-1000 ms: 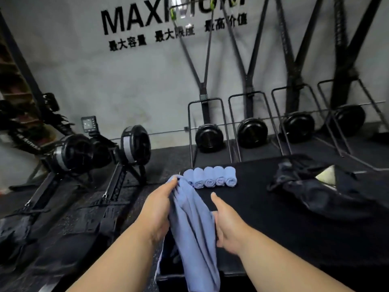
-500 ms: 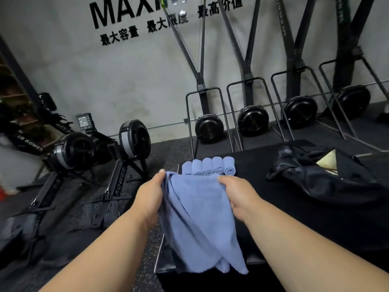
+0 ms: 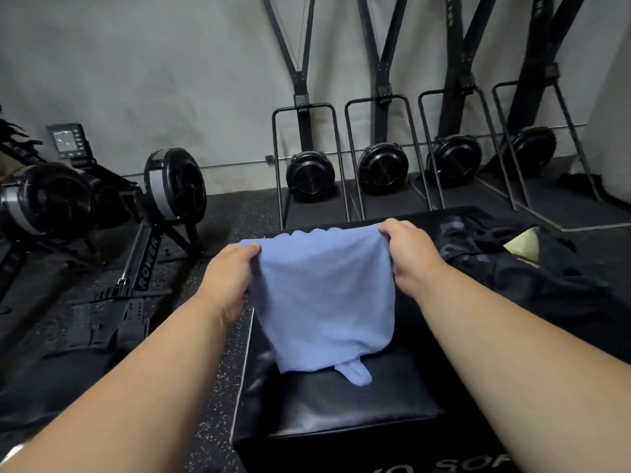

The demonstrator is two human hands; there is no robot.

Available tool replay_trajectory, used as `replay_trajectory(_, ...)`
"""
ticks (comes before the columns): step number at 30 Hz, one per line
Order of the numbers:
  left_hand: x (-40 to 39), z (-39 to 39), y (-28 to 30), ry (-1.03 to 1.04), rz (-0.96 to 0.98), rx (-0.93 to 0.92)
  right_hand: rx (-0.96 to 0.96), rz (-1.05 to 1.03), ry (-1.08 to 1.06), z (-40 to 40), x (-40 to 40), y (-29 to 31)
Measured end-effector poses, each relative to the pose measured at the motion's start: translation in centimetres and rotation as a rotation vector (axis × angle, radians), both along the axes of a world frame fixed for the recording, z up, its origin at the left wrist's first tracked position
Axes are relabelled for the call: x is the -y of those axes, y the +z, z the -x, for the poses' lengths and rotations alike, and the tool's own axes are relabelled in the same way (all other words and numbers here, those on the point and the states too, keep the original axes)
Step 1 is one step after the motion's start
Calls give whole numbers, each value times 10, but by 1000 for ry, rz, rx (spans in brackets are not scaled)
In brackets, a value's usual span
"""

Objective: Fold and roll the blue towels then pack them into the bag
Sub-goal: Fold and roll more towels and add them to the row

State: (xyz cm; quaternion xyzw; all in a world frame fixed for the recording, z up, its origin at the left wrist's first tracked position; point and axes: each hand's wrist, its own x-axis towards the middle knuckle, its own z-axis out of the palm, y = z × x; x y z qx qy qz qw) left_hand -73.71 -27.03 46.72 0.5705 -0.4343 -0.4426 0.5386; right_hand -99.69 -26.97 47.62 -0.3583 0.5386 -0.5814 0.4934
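While both hands pinch its top corners, a blue towel (image 3: 324, 295) hangs spread over a black padded box (image 3: 341, 407).

Left hand (image 3: 228, 271) grips the ten o'clock corner, right hand (image 3: 409, 254) the two o'clock corner, hands apart. A black bag (image 3: 519, 264), seemingly open, lies at three o'clock on the box. Rowing machines (image 3: 150, 213) stand at nine o'clock.
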Motion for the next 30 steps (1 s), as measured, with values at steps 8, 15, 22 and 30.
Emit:
replay_trajectory(8,-5,-13,-9,-70,104,22,-252,155,-158,-17,-11,-18)
replay_trajectory(15,-51,-18,5,-45,297,84,-330,292,-211,-25,-42,-6)
replay_trajectory(22,-84,-21,51,-30,516,-27,-390,552,-379,-32,-70,38)
replay_trajectory(30,-30,-31,34,-124,334,118,-454,414,-334,-38,-25,24)
